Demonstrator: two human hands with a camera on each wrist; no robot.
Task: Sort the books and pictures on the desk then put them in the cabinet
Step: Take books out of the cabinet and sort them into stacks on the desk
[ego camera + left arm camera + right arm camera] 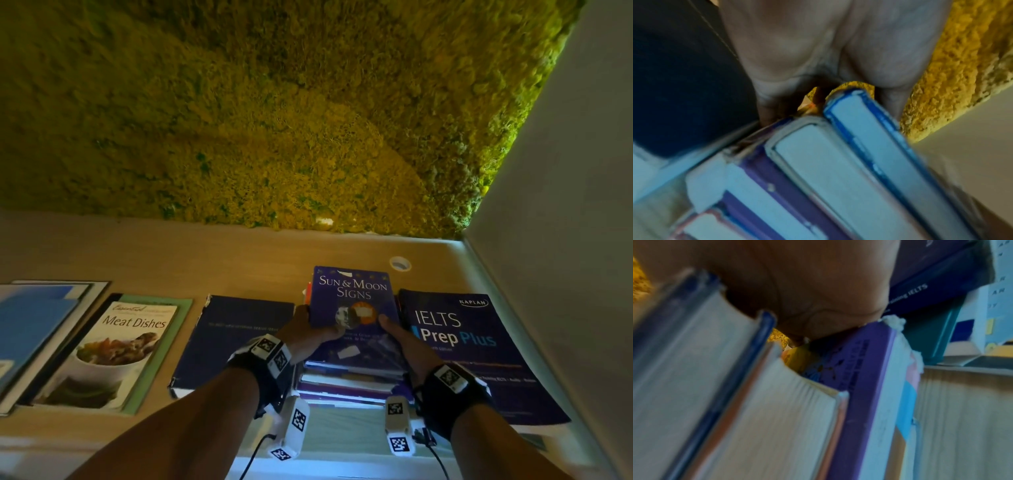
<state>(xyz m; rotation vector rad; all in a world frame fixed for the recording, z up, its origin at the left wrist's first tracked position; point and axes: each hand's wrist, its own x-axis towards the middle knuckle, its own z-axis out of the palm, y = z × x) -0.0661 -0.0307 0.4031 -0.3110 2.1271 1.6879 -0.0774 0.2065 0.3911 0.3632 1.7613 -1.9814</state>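
We see a wall of yellow-green moss (274, 113) rising behind a pale wooden desk (212, 260), with a plain grey wall (565, 205) closing the right side. Along the desk lie flat items in a row. At the far left sit blue pictures (30, 329) stacked on one another. Next to them a cookbook (113, 356) titled Meat Dishes lies on a green book (164, 349). Then comes a dark navy book (233, 342), and at the far right a big IELTS prep book (479, 353) lies near the desk's right edge.

Between the navy book and the prep book stands a stack of books (349, 377), topped by a purple Sun & Moon Signs book (352, 298). Our left hand (308, 332) grips the left side of this top book, thumb on its cover; the left wrist view shows the thumb on one side and the fingers (768, 113) on the other. Our right hand (407, 342) holds the right side, thumb lying across the cover; the right wrist view shows the palm against the book edges, fingers hidden.

A small round hole (400, 263) sits in the desk behind the stack. Black bands with printed markers wrap both wrists.
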